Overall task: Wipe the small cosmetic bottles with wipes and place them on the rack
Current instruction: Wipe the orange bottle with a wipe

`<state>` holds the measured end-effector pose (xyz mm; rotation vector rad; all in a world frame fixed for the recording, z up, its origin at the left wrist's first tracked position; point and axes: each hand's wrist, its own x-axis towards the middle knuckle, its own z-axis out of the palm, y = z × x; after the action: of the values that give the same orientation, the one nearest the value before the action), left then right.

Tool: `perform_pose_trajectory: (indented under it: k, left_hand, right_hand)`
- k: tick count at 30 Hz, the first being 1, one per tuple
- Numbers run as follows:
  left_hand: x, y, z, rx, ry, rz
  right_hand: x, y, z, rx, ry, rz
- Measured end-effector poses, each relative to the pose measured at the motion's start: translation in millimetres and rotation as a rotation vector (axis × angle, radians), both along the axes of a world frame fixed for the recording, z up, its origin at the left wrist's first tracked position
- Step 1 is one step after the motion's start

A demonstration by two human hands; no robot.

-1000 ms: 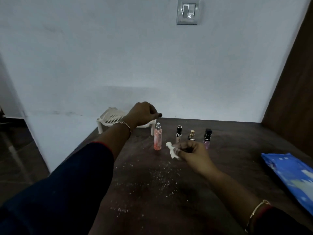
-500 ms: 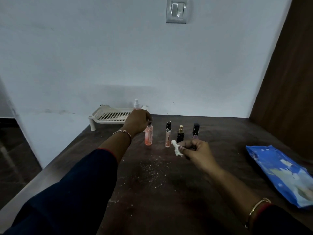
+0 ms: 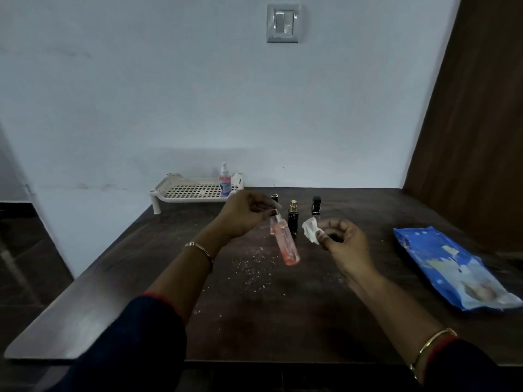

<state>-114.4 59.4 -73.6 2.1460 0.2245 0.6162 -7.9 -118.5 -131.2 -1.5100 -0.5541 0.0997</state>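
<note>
My left hand (image 3: 243, 212) grips a slim pink spray bottle (image 3: 285, 241) by its top, and the bottle hangs tilted above the dark table. Just to its right, my right hand (image 3: 343, 241) pinches a crumpled white wipe (image 3: 311, 230). Behind my hands three small bottles stand in a row: a black-capped tube (image 3: 274, 197) partly hidden by my left hand, a black bottle with a gold cap (image 3: 293, 217), and a black-capped one (image 3: 316, 206). A white perforated rack (image 3: 189, 192) stands at the back left, with a small spray bottle (image 3: 225, 181) upright on its right end.
A blue wipes packet (image 3: 450, 268) lies on the table at the right. White crumbs (image 3: 252, 264) are scattered on the dark table (image 3: 283, 321) in front of my hands. A pale wall runs behind the table, and a brown wooden panel (image 3: 475, 108) rises at the right.
My left hand left the rack, where a small spray bottle now stands, took the pink bottle by its top and lifted it off the table toward the wipe. My right hand has kept the wipe.
</note>
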Motion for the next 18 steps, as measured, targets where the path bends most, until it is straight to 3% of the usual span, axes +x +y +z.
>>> perform_pose_trajectory:
  k: [12,18]
  left_hand:
    - [33.6,-71.5,-38.5,-0.137,-0.041,0.081]
    - [46.3,-73.7,-37.1,-0.152,-0.03,0.077]
  right_hand:
    - [-10.1,-27.4,-12.1,0.05,-0.244,-0.126]
    - [-8.4,-36.8,-19.0,-0.187,-0.689,-0.126]
